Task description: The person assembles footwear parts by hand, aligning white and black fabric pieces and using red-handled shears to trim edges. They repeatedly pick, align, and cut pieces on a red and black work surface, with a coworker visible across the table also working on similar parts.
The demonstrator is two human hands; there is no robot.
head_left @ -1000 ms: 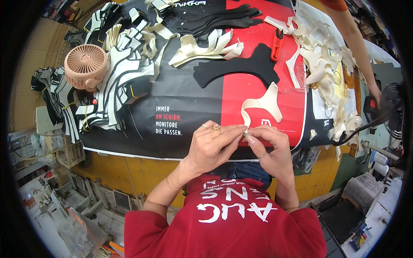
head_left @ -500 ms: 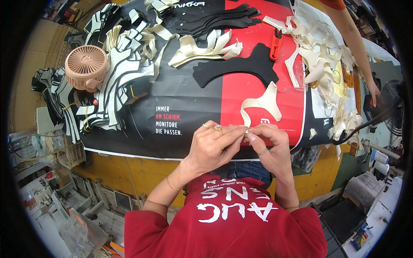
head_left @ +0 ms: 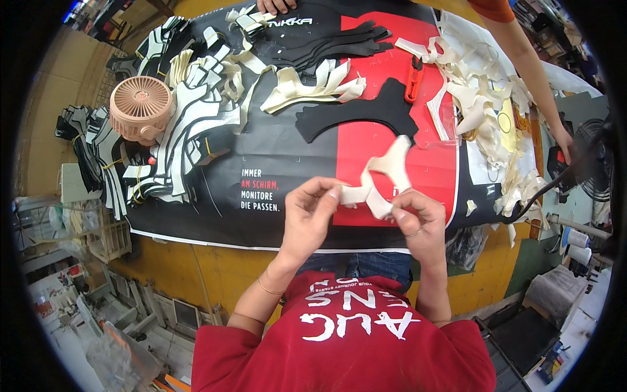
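Just above the near edge of the table I hold a cream cut fabric piece (head_left: 393,163), curved and branched, with its far arm spread outward. Its left end is pinched between thumb and fingers of my left hand (head_left: 308,212). My right hand (head_left: 423,221) grips the lower end with thumb and forefinger. A stack of black cut pieces (head_left: 392,108) lies beyond it, and a pile of similar cream pieces (head_left: 310,88) sits farther left.
Left stand a pink fan (head_left: 142,104) and bundled white-and-black pieces (head_left: 189,124). A red cutter (head_left: 413,78) lies near cream scraps (head_left: 480,111) at right. Another person's arm (head_left: 535,72) reaches in at right; a hand (head_left: 275,5) rests at the far edge.
My hands were close together at one end of the cream piece; now they are apart, each on an end, and the piece is lifted and turned. A hand has appeared at the far edge.
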